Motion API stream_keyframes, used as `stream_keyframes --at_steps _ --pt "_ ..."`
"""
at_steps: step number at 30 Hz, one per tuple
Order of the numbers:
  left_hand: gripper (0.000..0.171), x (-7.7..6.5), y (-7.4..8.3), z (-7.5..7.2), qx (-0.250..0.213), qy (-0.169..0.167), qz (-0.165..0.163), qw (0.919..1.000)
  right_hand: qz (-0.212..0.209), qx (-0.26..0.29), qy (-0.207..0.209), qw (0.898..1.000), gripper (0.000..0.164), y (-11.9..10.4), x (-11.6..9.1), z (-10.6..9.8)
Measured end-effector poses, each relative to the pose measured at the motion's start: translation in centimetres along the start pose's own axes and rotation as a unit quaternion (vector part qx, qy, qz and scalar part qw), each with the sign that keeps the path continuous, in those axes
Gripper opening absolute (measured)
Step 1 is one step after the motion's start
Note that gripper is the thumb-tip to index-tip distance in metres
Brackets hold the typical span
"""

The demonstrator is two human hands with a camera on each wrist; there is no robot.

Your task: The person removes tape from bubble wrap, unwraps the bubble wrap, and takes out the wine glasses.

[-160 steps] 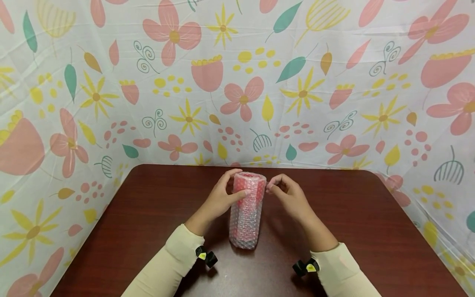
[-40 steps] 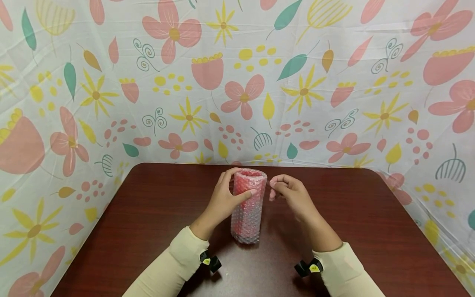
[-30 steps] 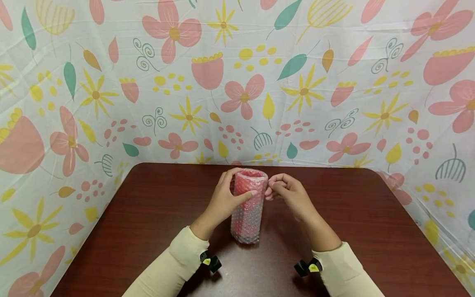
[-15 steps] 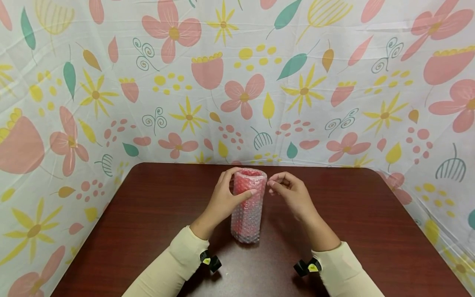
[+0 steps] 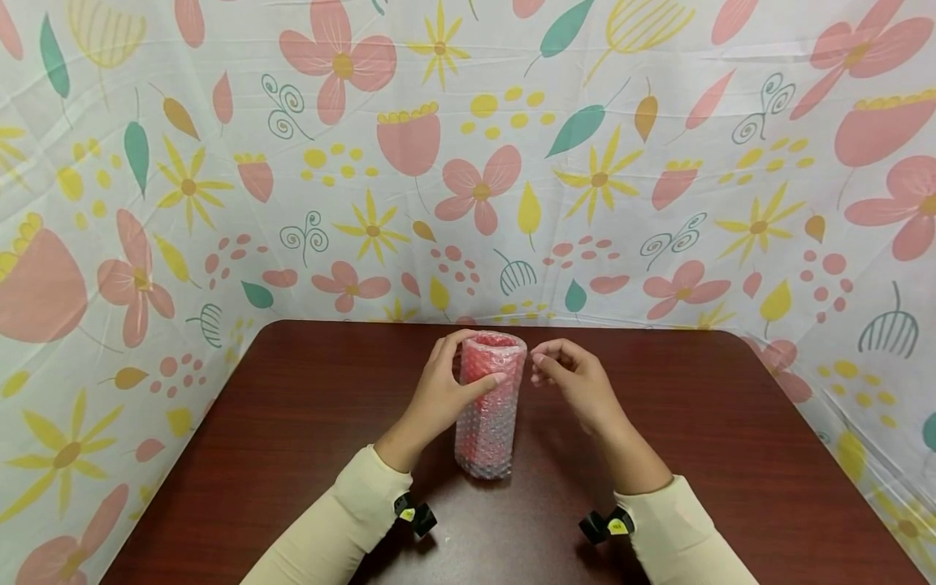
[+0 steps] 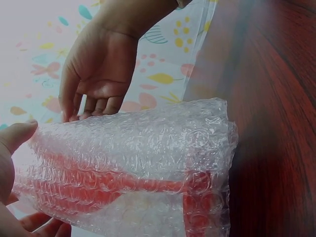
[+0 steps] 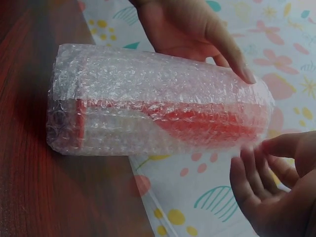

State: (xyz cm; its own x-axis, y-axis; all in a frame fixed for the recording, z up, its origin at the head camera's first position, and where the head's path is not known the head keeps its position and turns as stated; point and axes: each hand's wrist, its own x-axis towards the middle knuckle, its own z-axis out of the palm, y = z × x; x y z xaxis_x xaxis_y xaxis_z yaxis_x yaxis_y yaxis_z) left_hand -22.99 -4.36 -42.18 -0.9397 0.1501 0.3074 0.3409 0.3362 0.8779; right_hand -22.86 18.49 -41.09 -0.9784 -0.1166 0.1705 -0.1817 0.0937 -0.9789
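Observation:
A bubble-wrapped roll (image 5: 488, 414) stands upright on the table, its top end open. Through the clear wrap a red goblet shape shows: a bowl tapering to a stem and a flat foot, clearest in the left wrist view (image 6: 158, 185). My left hand (image 5: 439, 390) grips the upper part from the left, thumb across the front and fingers round the back. At the upper right edge is my right hand (image 5: 574, 378), thumb and index finger brought together, other fingers loosely bent. In the right wrist view, those fingertips (image 7: 264, 144) meet the wrap's edge; I cannot tell whether they pinch it.
The dark reddish-brown wooden table (image 5: 307, 431) has rounded far corners. A white cloth (image 5: 468, 268) printed with pink, yellow and green flowers and leaves hangs behind and at both sides. Black wrist cameras (image 5: 415, 515) sit at the cream sleeves (image 5: 344, 504).
Since the oldest frame the roll has turned slightly and its top opening looks wider. My right fingertips make small moves toward and away from its edge. My left hand keeps its grip.

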Motion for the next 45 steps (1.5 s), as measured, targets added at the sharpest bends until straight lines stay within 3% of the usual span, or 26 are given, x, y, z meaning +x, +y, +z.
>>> stream_keyframes --at_steps 8,26,45 --pt "0.073 -0.06 0.06 0.07 0.001 -0.006 0.009 0.9999 0.006 0.033 -0.039 0.999 0.023 -0.18 -0.12 0.13" --pt "0.073 -0.03 -0.03 -0.04 0.008 -0.027 0.023 0.9994 -0.028 -0.063 -0.015 0.998 0.015 -0.38 -0.12 0.38" --pt "0.073 -0.09 -0.08 0.05 0.006 -0.014 0.027 0.9995 -0.026 -0.004 -0.053 0.998 0.024 0.11 0.14 -0.35"
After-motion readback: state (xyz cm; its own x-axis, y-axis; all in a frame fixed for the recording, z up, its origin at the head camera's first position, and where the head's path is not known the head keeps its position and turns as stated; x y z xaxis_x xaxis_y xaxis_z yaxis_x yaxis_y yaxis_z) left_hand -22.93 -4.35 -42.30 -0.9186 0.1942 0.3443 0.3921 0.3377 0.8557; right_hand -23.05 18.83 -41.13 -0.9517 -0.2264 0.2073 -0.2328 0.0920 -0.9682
